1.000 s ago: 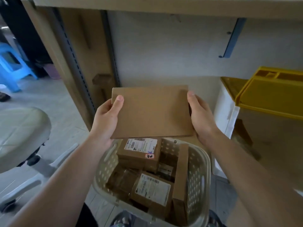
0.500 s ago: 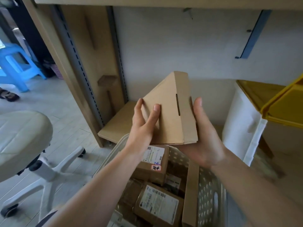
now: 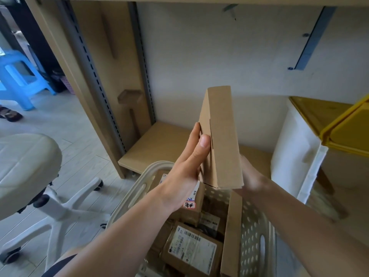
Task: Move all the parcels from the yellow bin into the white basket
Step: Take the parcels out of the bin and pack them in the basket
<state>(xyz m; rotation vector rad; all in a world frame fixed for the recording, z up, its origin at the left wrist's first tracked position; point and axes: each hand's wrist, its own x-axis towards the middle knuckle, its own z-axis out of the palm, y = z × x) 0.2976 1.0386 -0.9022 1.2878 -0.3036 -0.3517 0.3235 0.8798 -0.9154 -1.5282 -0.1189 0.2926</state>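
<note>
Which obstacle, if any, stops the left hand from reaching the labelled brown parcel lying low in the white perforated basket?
Probably not reachable yet: the left hand grips the flat brown cardboard box above the labelled brown parcel.

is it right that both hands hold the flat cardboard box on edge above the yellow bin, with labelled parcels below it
Not quite: the head view shows the flat cardboard box, held on edge by the left hand and right hand, above the white basket, not the yellow bin. Labelled parcels lie below it.

Matt cardboard parcel point(image 3: 221, 140); perforated plastic basket point(image 3: 253, 232)
</note>
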